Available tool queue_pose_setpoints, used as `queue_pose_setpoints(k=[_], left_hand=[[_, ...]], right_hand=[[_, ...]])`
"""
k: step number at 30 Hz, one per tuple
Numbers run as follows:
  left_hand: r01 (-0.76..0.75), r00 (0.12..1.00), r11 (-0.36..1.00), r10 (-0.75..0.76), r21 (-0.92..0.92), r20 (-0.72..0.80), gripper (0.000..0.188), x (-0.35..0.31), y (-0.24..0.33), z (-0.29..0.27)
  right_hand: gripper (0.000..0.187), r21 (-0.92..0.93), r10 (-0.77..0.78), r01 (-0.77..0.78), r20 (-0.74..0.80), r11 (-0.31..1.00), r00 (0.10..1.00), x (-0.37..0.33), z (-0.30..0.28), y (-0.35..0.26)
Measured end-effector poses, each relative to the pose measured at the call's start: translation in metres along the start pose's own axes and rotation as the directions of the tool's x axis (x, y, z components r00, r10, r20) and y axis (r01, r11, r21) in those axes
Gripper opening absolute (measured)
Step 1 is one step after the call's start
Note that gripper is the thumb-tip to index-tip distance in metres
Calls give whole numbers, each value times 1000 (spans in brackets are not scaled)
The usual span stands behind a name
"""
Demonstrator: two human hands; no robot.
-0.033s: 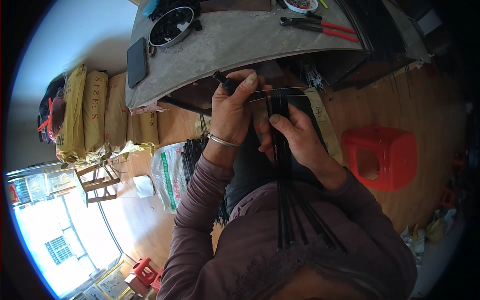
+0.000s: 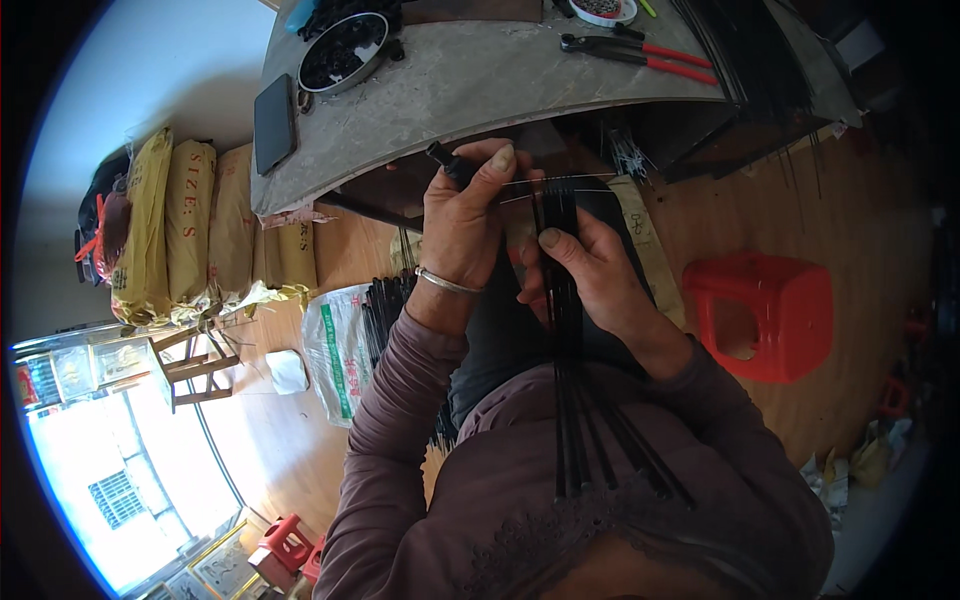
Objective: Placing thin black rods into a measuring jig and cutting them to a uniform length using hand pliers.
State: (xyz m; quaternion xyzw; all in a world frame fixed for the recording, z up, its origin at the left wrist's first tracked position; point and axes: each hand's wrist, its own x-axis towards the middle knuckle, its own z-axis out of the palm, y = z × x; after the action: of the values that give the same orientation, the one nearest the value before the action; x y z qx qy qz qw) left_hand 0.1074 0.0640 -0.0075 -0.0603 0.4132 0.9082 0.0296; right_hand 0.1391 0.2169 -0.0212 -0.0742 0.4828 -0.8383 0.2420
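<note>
A left hand is clutching a handle and a right hand is pinching rods already bunched at thin wires before the counter, with other rods lying apart beside a bag.

Daylight blazes in at lower left, and the window burns out to white with a blue fringe around it! That glare washes over the wooden floor nearby, while a soft shadow spreads across the pale wall above the stacked sacks. Over to the right, everything dims, the far side sinking into murk. At centre, the left hand and right hand show clearly, the silver bracelet catching a glint, but the bunched black rods merge darkly. Fisheye bends the grey tabletop's edge, and black vignetting swallows the corners.
</note>
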Motion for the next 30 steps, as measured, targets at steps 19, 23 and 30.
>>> queue_pose_setpoints(k=[19, 23, 30], left_hand=[[-36, 999, 999, 36, 4, -29, 15, -1, 2, 4], [-33, 999, 999, 33, 6, -24, 16, -2, 3, 3], [-37, 999, 999, 37, 5, -1, 15, -2, 2, 1]], right_hand=[[24, -8, 30, -31, -45, 999, 999, -2, 1, 1], [24, -1, 38, -38, -48, 999, 998, -1, 2, 1], [24, -15, 22, -23, -39, 1000, 999, 0, 2, 3]])
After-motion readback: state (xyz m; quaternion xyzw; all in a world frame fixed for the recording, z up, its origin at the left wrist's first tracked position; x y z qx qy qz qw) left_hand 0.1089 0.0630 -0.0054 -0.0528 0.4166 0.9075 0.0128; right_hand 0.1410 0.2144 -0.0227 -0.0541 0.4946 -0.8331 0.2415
